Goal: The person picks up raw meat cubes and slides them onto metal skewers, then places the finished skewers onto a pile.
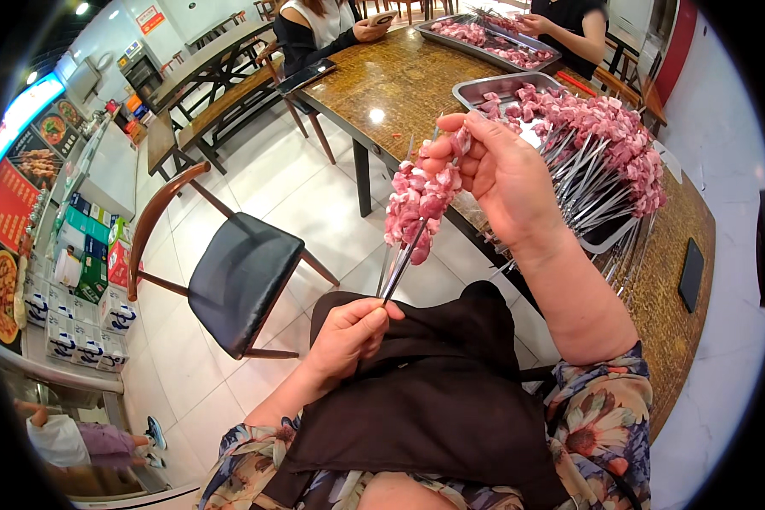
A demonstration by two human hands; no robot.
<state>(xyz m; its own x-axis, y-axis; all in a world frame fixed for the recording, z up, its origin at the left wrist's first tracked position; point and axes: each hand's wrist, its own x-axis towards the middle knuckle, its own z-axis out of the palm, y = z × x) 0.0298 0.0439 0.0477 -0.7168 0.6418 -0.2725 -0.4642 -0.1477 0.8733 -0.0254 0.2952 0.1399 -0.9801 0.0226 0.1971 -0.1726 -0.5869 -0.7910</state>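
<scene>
Head view: left hand [348, 338] has a snug grip on the skewers [395, 280] by their bare ends, beside the counter [361, 92], while the right hand [510, 170] pinches meat [418, 202] near the tips. I'd brace the bottom firmly and mind those sharp ends.

Bright, fairly even indoor light fills the room, with ceiling spotlights [82, 8] showing as small white flares at upper left. A round hotspot glares off the glossy desk [340, 89], and the metal skewers [585, 174] glint in thin streaks. The backlit sign [27, 110] burns out to bluish white, while the dark brown apron [425, 416] swallows detail. Straight edges bow strongly toward the black circular rim; the distant wooden bench [229, 109] looks softer.
</scene>
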